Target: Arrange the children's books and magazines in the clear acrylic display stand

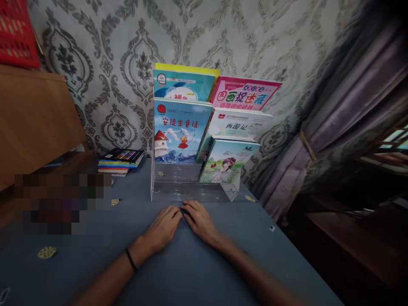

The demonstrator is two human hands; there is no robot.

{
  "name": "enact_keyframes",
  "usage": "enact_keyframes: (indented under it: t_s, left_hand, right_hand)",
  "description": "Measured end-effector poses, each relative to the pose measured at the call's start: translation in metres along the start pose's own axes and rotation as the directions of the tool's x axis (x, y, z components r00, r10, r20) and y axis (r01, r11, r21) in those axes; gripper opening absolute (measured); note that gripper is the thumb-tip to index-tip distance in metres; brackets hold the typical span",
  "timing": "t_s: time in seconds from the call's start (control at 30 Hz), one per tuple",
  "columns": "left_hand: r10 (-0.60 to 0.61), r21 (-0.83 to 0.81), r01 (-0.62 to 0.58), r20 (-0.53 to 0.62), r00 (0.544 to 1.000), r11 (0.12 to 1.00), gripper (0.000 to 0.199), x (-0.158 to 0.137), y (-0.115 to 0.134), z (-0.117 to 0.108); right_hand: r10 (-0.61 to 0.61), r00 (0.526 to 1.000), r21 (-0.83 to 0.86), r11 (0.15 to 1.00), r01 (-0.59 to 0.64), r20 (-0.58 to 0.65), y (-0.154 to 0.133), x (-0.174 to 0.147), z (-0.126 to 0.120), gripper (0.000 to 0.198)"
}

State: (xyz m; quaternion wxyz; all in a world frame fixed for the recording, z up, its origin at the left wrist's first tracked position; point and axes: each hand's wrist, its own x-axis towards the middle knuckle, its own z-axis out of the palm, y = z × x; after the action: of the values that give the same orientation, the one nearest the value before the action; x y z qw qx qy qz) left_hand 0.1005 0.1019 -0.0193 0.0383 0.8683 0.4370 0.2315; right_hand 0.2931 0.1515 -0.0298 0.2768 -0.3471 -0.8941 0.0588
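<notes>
My left hand (164,227) lies palm down on the blue-grey tabletop (178,272), its fingers loosely bent, holding nothing. Beside it, my right hand (199,221) rests the same way, with the fingertips of both hands almost meeting. Just beyond them stands a clear plastic book rack (183,191) in tiers. A blue storybook (181,131) leans in its left half, before a teal book (185,85) and a yellow one. On the right side are a pink book (245,95), a pale book (242,123) and, in front, a green illustrated book (231,161).
A small stack of books (121,161) lies left of the rack near the patterned wall (137,51). A wooden cabinet (38,123) carries a red plastic basket (17,36). Purple curtains (296,157) hang at the right. Part of the left side is blurred out.
</notes>
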Motion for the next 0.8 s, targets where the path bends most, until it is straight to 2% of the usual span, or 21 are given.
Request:
enact_keyframes:
  t_s: [0.13,0.3,0.37,0.53,0.8]
  left_hand:
    - [-0.016,0.0,0.016,0.008,1.0,1.0,0.019,0.0009,-0.0002,-0.0005]
    - [-0.02,0.002,0.02,0.031,0.999,1.0,0.02,0.001,-0.0008,-0.0008]
    - [-0.023,-0.002,0.024,0.033,0.999,1.0,0.021,0.0005,-0.001,-0.0005]
    - [-0.017,-0.005,0.017,0.038,0.999,1.0,0.02,-0.0004,-0.0019,0.0006]
    - [-0.008,0.023,0.006,0.077,0.997,1.0,0.018,0.0019,0.0001,-0.0061]
  right_hand:
    - [-0.016,0.999,0.03,0.999,0.017,-0.04,0.0019,-0.0031,-0.0026,0.03]
    - [0.049,0.967,0.011,0.999,-0.048,-0.25,0.0046,-0.0039,-0.0041,0.035]
    - [0.063,0.953,-0.02,0.997,-0.072,-0.296,0.0055,-0.0042,-0.0037,0.039]
    - [0.076,0.957,-0.042,0.995,-0.092,-0.281,0.0074,-0.0056,0.0003,0.04]
    - [0.105,0.957,0.015,0.994,-0.105,-0.271,0.0069,-0.0074,-0.0016,0.037]
